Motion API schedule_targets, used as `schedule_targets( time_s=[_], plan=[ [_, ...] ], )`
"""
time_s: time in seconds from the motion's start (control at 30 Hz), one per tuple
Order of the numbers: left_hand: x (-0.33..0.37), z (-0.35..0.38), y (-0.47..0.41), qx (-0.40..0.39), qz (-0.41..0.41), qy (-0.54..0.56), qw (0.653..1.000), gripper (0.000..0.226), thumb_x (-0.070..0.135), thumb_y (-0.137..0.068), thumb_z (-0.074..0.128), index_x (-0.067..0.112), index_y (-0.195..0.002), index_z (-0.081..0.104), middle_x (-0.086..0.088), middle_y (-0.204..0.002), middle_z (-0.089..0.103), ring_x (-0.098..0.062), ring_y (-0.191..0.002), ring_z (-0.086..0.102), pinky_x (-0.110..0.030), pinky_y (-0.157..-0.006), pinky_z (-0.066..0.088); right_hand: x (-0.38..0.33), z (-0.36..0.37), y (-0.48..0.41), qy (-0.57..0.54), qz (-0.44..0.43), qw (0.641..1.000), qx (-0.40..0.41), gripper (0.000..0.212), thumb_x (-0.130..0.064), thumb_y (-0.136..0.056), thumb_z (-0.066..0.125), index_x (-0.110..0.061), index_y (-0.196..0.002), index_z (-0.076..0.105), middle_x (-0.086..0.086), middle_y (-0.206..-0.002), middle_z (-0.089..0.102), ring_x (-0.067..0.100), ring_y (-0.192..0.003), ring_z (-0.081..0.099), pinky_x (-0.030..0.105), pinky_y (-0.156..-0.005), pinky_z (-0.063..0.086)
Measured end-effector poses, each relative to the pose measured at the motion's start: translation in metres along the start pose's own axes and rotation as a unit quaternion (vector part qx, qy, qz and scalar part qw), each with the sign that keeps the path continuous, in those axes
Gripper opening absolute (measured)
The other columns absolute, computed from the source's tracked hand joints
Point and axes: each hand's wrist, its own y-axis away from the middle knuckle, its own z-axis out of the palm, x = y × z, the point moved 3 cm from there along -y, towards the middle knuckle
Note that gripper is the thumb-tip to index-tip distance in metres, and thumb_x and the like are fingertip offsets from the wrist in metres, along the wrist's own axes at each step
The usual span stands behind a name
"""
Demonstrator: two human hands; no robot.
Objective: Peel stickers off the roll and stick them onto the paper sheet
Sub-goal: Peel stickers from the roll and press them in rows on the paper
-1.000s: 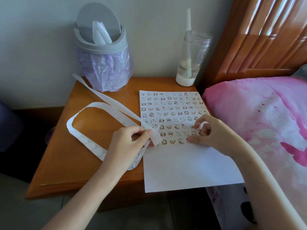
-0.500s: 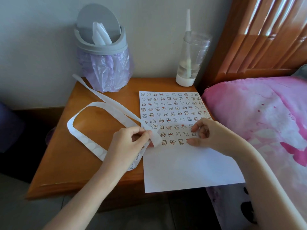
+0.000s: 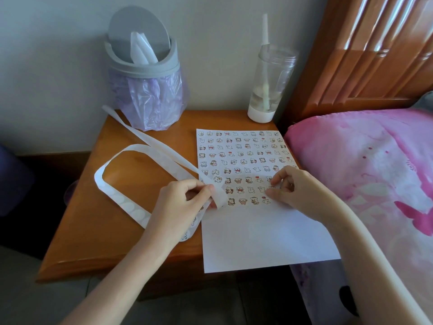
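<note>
Pinching the sticker strip's (image 3: 121, 198) bent end at the paper sheet's (image 3: 257, 235) left edge, the left hand (image 3: 185, 202) grips thin, floppy, light backing, best taken by its edges. Tiny cartoon stickers (image 3: 239, 160) fill the sheet's far half. The right hand (image 3: 295, 188) rests curled fingers on the lowest rows; whether it holds a sticker I cannot tell.

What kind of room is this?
Most likely a bedroom. A bed covered in pink, with a wooden headboard, stands right beside the wooden bedside table, where a small lidded bin sits.
</note>
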Motion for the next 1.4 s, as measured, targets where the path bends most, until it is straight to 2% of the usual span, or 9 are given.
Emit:
schedule_targets(
  time_s=[0.17, 0.23, 0.33, 0.47, 0.57, 0.7, 0.9, 1.1, 1.4],
  plan=[
    [0.002, -0.001, 0.000, -0.006, -0.009, 0.008, 1.000, 0.018, 0.031, -0.088, 0.059, 0.021, -0.100, 0.069, 0.019, -0.084, 0.064, 0.018, -0.078, 0.057, 0.000, -0.058, 0.043, -0.002, -0.002, 0.001, -0.010, -0.007, 1.000, -0.001, 0.012, -0.026, -0.085, 0.069, -0.021, -0.089, 0.059, -0.004, -0.067, 0.053, 0.008, -0.055, 0.043, 0.019, -0.054, 0.033],
    [0.004, -0.003, 0.000, -0.004, -0.015, 0.031, 0.999, 0.010, 0.031, -0.088, 0.059, 0.026, -0.092, 0.067, 0.021, -0.081, 0.064, 0.017, -0.079, 0.058, -0.002, -0.060, 0.045, -0.009, -0.005, 0.003, -0.016, -0.027, 0.998, 0.045, 0.011, -0.029, -0.086, 0.066, -0.019, -0.087, 0.061, -0.004, -0.067, 0.056, 0.005, -0.052, 0.043, 0.015, -0.049, 0.032],
    [0.007, -0.008, -0.001, -0.001, -0.044, 0.107, 0.993, 0.013, 0.031, -0.088, 0.059, 0.027, -0.081, 0.069, 0.012, -0.078, 0.073, -0.002, -0.078, 0.068, -0.016, -0.067, 0.053, -0.038, -0.005, 0.014, -0.059, -0.114, 0.985, 0.119, 0.010, -0.032, -0.088, 0.062, -0.024, -0.083, 0.064, -0.007, -0.070, 0.064, 0.001, -0.058, 0.053, 0.015, -0.055, 0.039],
    [0.013, -0.011, -0.001, 0.015, -0.056, 0.160, 0.985, 0.019, 0.032, -0.089, 0.058, 0.020, -0.086, 0.072, 0.004, -0.079, 0.074, -0.011, -0.079, 0.070, -0.027, -0.073, 0.054, -0.069, 0.016, 0.026, -0.125, -0.204, 0.971, 0.029, 0.007, -0.027, -0.086, 0.066, -0.028, -0.093, 0.067, -0.015, -0.087, 0.069, 0.003, -0.083, 0.061, 0.015, -0.071, 0.048],
    [0.015, -0.012, 0.001, 0.020, -0.075, 0.205, 0.976, 0.019, 0.032, -0.090, 0.057, 0.021, -0.084, 0.072, 0.005, -0.077, 0.074, -0.011, -0.078, 0.070, -0.020, -0.069, 0.052, -0.075, 0.024, 0.029, -0.148, -0.230, 0.962, 0.004, 0.017, -0.022, -0.082, 0.071, -0.027, -0.097, 0.067, -0.016, -0.088, 0.069, 0.004, -0.086, 0.064, 0.019, -0.079, 0.050],
    [0.018, -0.011, 0.002, 0.014, -0.096, 0.251, 0.963, 0.021, 0.033, -0.090, 0.056, 0.020, -0.087, 0.073, 0.003, -0.081, 0.075, -0.015, -0.080, 0.072, -0.026, -0.075, 0.055, -0.077, 0.023, 0.030, -0.213, -0.226, 0.951, 0.007, 0.023, -0.013, -0.079, 0.074, -0.022, -0.097, 0.064, -0.008, -0.081, 0.070, 0.009, -0.077, 0.066, 0.021, -0.074, 0.053],
    [0.026, -0.010, 0.006, -0.017, -0.094, 0.280, 0.955, 0.031, 0.039, -0.090, 0.051, 0.020, -0.082, 0.074, 0.005, -0.081, 0.076, -0.007, -0.078, 0.071, -0.012, -0.065, 0.054, -0.076, 0.022, 0.031, -0.211, -0.228, 0.950, 0.015, 0.015, -0.011, -0.081, 0.072, -0.023, -0.090, 0.069, -0.008, -0.083, 0.069, 0.011, -0.077, 0.064, 0.025, -0.071, 0.054],
    [0.028, -0.009, 0.007, -0.033, -0.052, 0.218, 0.974, 0.015, 0.027, -0.087, 0.061, 0.022, -0.079, 0.072, 0.011, -0.070, 0.073, -0.002, -0.070, 0.069, -0.007, -0.056, 0.048, -0.074, 0.024, 0.031, -0.185, -0.231, 0.955, 0.026, 0.012, -0.011, -0.082, 0.071, -0.021, -0.088, 0.073, -0.009, -0.082, 0.070, 0.009, -0.076, 0.064, 0.020, -0.070, 0.053],
    [0.026, -0.008, 0.006, -0.020, -0.037, 0.194, 0.980, 0.012, 0.027, -0.085, 0.063, 0.021, -0.081, 0.073, 0.014, -0.068, 0.072, 0.002, -0.067, 0.067, -0.004, -0.053, 0.044, -0.075, 0.024, 0.030, -0.141, -0.244, 0.959, 0.044, 0.008, -0.015, -0.082, 0.071, -0.020, -0.088, 0.073, -0.012, -0.082, 0.069, 0.009, -0.079, 0.062, 0.019, -0.066, 0.052]
  ],
)
